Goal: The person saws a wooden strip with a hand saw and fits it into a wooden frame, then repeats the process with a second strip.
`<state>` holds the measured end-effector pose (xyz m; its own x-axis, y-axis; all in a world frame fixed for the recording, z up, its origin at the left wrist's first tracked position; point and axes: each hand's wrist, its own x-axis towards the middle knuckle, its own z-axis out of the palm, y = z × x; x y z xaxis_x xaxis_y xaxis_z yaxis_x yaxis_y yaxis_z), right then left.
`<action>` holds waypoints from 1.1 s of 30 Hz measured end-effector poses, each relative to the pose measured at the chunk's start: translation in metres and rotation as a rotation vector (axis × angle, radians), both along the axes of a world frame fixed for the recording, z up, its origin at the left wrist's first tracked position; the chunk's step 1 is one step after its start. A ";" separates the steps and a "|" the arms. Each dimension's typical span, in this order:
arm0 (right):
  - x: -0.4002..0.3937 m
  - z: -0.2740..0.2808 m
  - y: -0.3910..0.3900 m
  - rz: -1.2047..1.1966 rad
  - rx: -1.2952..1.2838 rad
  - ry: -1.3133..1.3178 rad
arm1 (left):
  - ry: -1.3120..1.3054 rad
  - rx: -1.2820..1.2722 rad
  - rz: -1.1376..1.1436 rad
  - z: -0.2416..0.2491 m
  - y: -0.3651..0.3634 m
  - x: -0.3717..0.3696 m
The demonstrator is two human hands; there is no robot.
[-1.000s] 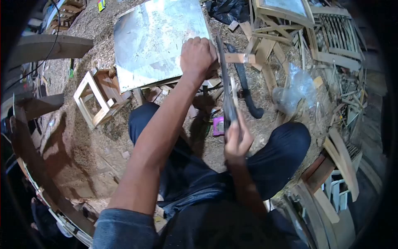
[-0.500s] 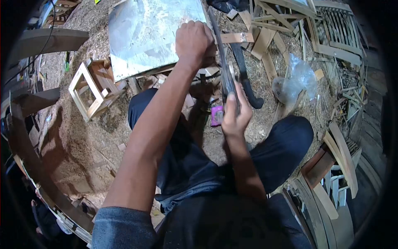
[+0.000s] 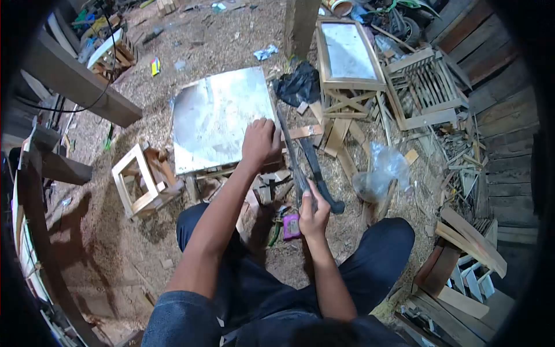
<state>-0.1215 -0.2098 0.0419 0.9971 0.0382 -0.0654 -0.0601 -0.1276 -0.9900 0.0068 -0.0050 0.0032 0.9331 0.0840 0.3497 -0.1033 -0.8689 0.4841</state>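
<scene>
My left hand (image 3: pixel 260 146) is closed in a fist over the right edge of a low square table (image 3: pixel 208 110) with a pale, scuffed top. A short wooden slat (image 3: pixel 303 132) sticks out to the right of this fist; what lies under the fingers is hidden. Closed with the thumb on top, my right hand (image 3: pixel 314 214) grips a tool with a long, narrow dark blade (image 3: pixel 295 159). The blade points away from me and crosses the slat beside my left fist. Just right of it, a dark tool with a curved black handle (image 3: pixel 324 191) lies on the ground.
Wood shavings cover the ground. A small wooden frame (image 3: pixel 141 179) stands left of the table, and a purple packet (image 3: pixel 291 226) lies between my knees. To the right are a clear plastic bag (image 3: pixel 384 170), a glass-topped wooden piece (image 3: pixel 350 52) and scrap wood. A post (image 3: pixel 300 29) rises behind.
My view has tilted up, so the table and hands sit lower and more of the background shows. Both hands keep their grips, and the blade stays beside my left fist.
</scene>
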 end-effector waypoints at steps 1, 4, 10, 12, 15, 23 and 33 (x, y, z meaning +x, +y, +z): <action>-0.001 -0.001 -0.001 0.001 -0.024 -0.007 | -0.014 -0.062 -0.113 0.002 0.008 -0.005; -0.004 0.004 0.004 -0.003 -0.041 -0.019 | -0.088 -0.125 -0.285 0.005 0.025 -0.014; -0.005 -0.005 0.004 -0.013 -0.040 -0.037 | -0.068 -0.088 -0.286 -0.002 0.026 -0.011; -0.004 -0.008 0.003 -0.008 -0.091 -0.078 | -0.037 -0.063 -0.272 -0.002 0.025 -0.010; 0.002 0.001 0.001 0.011 -0.061 -0.073 | -0.052 -0.052 -0.282 -0.004 0.025 -0.009; -0.007 0.025 0.000 0.067 -0.137 -0.148 | -0.040 0.017 -0.296 0.000 0.021 -0.009; -0.004 0.008 0.008 0.038 -0.030 -0.091 | -0.019 0.016 -0.263 0.001 0.022 -0.007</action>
<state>-0.1254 -0.2017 0.0503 0.9969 0.0754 0.0239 0.0356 -0.1574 -0.9869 0.0002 0.0170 0.0040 0.9155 -0.1663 0.3664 -0.3353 -0.8187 0.4661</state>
